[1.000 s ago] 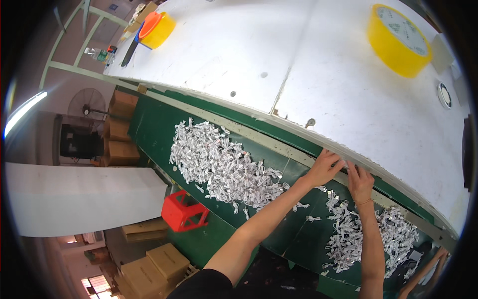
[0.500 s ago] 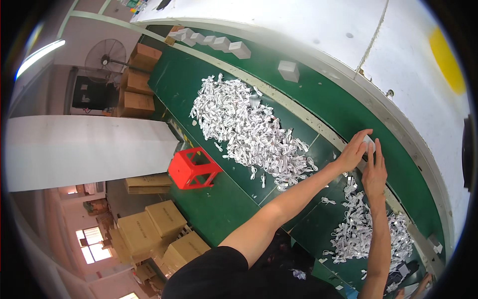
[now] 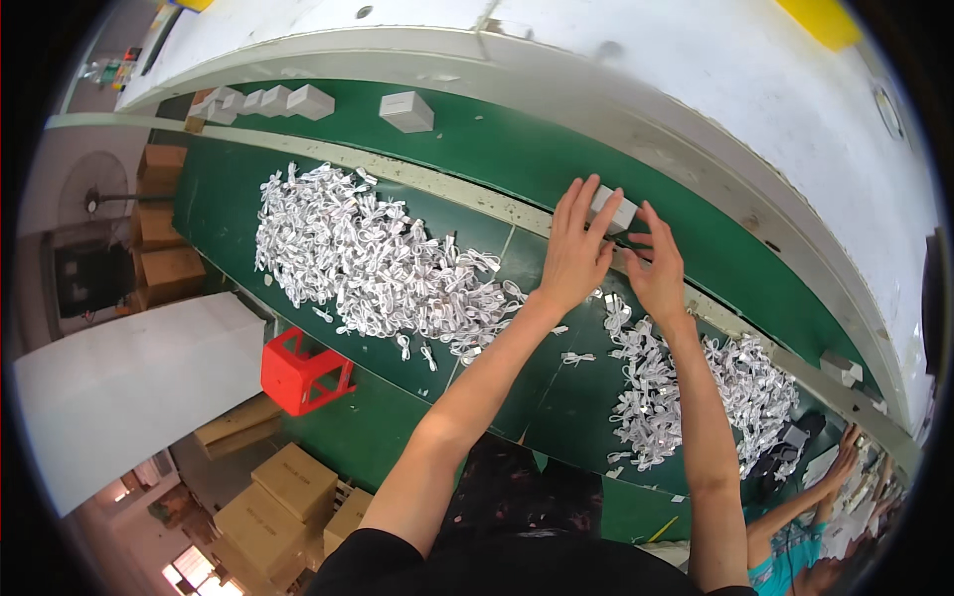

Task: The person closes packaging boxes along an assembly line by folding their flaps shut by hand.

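Note:
A small white box [image 3: 613, 211] sits on the green belt between my two hands. My left hand [image 3: 576, 253] is at the box's near left side, fingers stretched and spread, one of them crossing the box's face. On the right, my right hand [image 3: 653, 278] is open with fingers apart and slightly bent, its fingertips close beside the box; whether they touch it I cannot tell. Nearer me lies a heap of bundled white cables [image 3: 646, 397], partly behind my right forearm. A larger pile of the same white cables [image 3: 368, 263] spreads to the left.
More white boxes [image 3: 310, 102] stand along the belt at far left, with another box [image 3: 406, 112] apart. A pale rail [image 3: 447, 186] divides belt and table. A red stool [image 3: 298, 375] and cartons [image 3: 295, 482] are at left. A co-worker's arm [image 3: 810, 492] reaches in at lower right.
The view has turned, so the scene sits further left. My hands have loosened around the white box, fingers now spread wider, and more of the box shows between them.

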Motion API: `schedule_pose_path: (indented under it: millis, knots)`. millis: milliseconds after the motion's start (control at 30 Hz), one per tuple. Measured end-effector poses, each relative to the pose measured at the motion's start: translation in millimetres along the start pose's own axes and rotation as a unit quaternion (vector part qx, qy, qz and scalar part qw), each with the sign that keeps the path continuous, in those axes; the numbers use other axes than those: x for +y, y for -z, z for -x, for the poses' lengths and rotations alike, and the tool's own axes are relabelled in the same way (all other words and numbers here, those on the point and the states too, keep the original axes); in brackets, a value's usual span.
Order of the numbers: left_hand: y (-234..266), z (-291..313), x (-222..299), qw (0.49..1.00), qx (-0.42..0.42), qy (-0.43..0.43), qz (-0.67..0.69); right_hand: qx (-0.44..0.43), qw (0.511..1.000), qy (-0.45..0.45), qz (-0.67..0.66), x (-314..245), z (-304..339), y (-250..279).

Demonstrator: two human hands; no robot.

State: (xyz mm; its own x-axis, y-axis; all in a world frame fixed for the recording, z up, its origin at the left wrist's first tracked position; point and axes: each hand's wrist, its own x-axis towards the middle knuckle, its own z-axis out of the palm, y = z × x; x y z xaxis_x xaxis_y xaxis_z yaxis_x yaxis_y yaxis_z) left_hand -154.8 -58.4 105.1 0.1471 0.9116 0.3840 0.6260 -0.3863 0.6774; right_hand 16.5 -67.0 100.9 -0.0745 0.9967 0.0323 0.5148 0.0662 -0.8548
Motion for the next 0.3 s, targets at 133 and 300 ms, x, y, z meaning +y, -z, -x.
schedule_pose_path:
  millis: [133,300]
  knots:
    - [13,-33,-34,0.988,-0.089,-0.124,-0.04,-0.034,0.999,-0.022,0.006,-5,9,-17]
    - [33,-63,-74,0.969,-0.158,-0.126,-0.139,0.01,0.992,0.058,0.115,30,53,-6]
